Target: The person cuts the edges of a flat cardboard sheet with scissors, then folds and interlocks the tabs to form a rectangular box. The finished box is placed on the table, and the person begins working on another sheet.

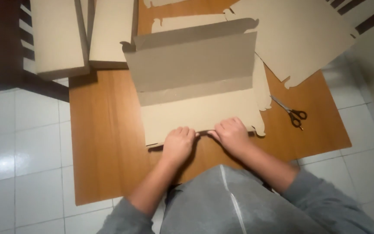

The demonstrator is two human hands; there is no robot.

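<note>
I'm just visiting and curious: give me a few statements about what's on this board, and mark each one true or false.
1. Both hands, the left hand and the right hand, press on the near edge of the cardboard sheet. True.
2. The scissors are held in the right hand. False: they lie on the wooden board, right of the sheet.
3. The sheet's far flap is folded up. True.
4. The board rests on carpet. False: it rests on a white tiled floor.
</note>
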